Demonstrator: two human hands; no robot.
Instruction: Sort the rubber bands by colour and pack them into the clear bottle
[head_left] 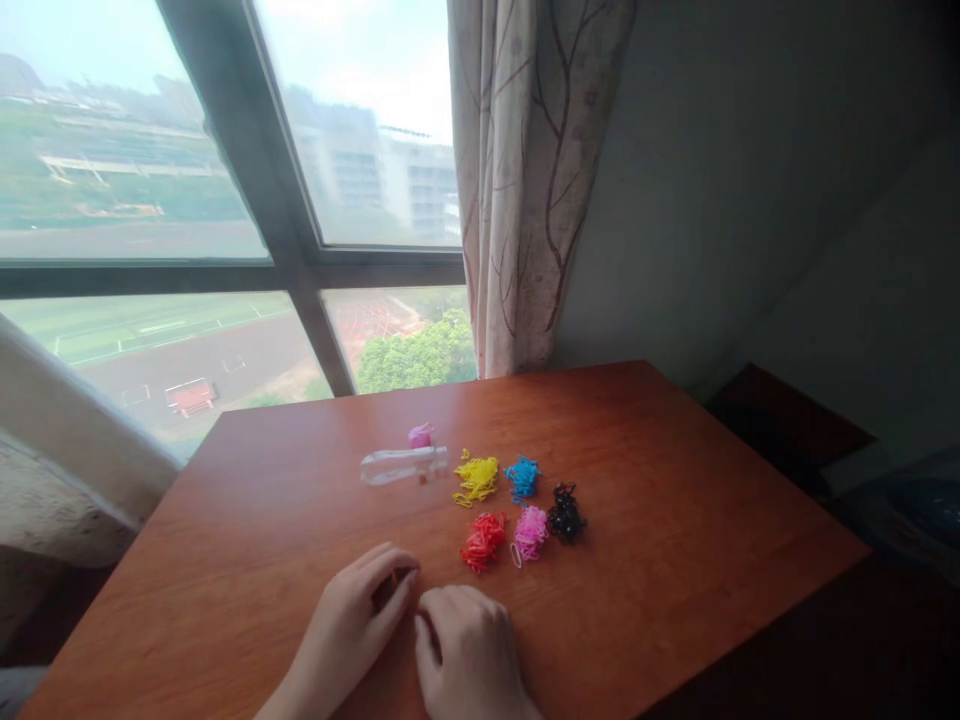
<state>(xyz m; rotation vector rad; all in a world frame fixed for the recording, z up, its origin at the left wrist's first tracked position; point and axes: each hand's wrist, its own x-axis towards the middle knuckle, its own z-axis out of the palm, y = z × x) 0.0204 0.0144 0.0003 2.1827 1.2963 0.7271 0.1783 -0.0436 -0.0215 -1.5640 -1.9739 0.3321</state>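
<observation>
Both hands rest on the wooden table (pixel 675 520) near its front edge. My left hand (pixel 352 620) lies with its fingers curled inward, thumb tucked toward the fingertips. My right hand (pixel 469 650) sits beside it, fingers bent under. What either hand holds, if anything, is hidden. Just beyond the right hand lie small heaps of rubber bands: red (pixel 484 540), pink (pixel 531 532), black (pixel 565 514), yellow (pixel 475 478) and blue (pixel 522 476). A clear plastic bottle (pixel 401 465) lies on its side behind them, with a pink cap (pixel 421 435) next to it.
A large window (pixel 225 200) runs along the far left, with a patterned curtain (pixel 525 180) at the table's back edge. A grey wall stands behind. A dark lower surface (pixel 787 420) sits to the right of the table.
</observation>
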